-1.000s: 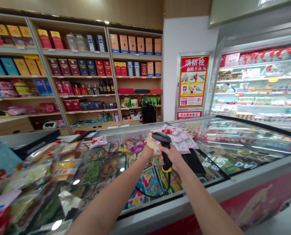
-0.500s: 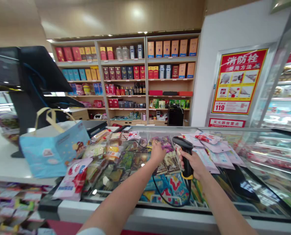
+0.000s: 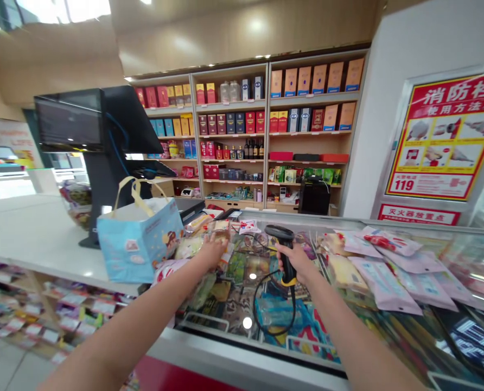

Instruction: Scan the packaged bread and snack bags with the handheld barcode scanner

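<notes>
My right hand (image 3: 297, 260) grips a black barcode scanner (image 3: 283, 235) with yellow trim, held upright above the glass-topped freezer (image 3: 252, 312). Its black cable (image 3: 255, 304) loops below onto the glass. My left hand (image 3: 213, 248) reaches out over the left pile, fingers apart, touching or just above a clear-wrapped bread pack (image 3: 222, 228); contact is partly hidden by the hand. Under my left forearm lies a pink-and-white packet (image 3: 169, 267), mostly covered. To the right of the scanner sit a wrapped pale bread (image 3: 348, 274) and several pink-white packets (image 3: 384, 285).
A blue carrier bag (image 3: 138, 244) with cream handles stands on the white counter (image 3: 30, 228) at left, before a black checkout screen (image 3: 69, 120). Shelves of boxed bottles (image 3: 234, 124) line the back wall. A red fire-hydrant sign (image 3: 445, 136) hangs at right.
The view has turned left. My left hand has moved from the middle of the glass to the left pile. The scanner stays in my right hand; the wrapped pale bread at right now shows clearly.
</notes>
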{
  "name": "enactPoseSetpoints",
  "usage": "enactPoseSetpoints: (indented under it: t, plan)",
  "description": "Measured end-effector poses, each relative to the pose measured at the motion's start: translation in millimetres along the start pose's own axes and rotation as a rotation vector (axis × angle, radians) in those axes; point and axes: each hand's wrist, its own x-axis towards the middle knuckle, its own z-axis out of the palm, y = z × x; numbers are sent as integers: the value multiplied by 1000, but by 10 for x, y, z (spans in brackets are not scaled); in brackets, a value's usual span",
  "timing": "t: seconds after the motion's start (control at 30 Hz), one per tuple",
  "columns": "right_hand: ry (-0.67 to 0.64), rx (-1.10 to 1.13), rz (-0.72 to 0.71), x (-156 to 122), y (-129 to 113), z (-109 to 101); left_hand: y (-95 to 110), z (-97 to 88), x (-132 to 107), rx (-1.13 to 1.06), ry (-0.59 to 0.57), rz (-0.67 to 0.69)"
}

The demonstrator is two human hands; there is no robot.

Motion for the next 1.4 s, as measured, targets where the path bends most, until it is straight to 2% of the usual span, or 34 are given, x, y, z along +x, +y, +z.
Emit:
enactPoseSetpoints:
  t: [0.13,0.23,0.3,0.37,0.47,0.6,0.67,0.73,0.93,1.0,1.07,1.17,1.3,1.4]
  plan:
    - [-15,-10,47,81,132,25,-28,11,41,4,-54,61]
    - [15,31,33,101,252,-36,20,-29,47,-94,26,105]
    - [30,37,28,100,301,-87,69,-69,55,-263,102,126]
    - [33,38,27,92,310,-134,137,-117,88,-561,185,133]
    - [49,67,21,72,265,-182,281,-177,197,-1174,256,155]
    - [57,94,0,31,199,-182,535,-123,364,-1928,165,145]
    - [41,83,-14,6,188,-158,654,-29,419,-2185,113,140]
    - [30,60,-13,-16,189,-131,740,87,458,-2325,85,132]
    - [43,24,-34,-30,214,-89,811,366,574,-2366,-14,2]
    - [35,10,-40,-29,220,-87,837,411,608,-2322,21,-26]
    - [13,-12,-47,-37,221,-85,884,434,623,-2255,108,-38]
    - [-42,-68,-71,-62,224,-76,962,441,607,-2179,190,15]
    - [-100,-174,-80,-95,256,-54,1017,430,573,-2123,189,110]
    - [-113,-223,-92,-103,291,-40,1029,432,577,-2091,197,116]
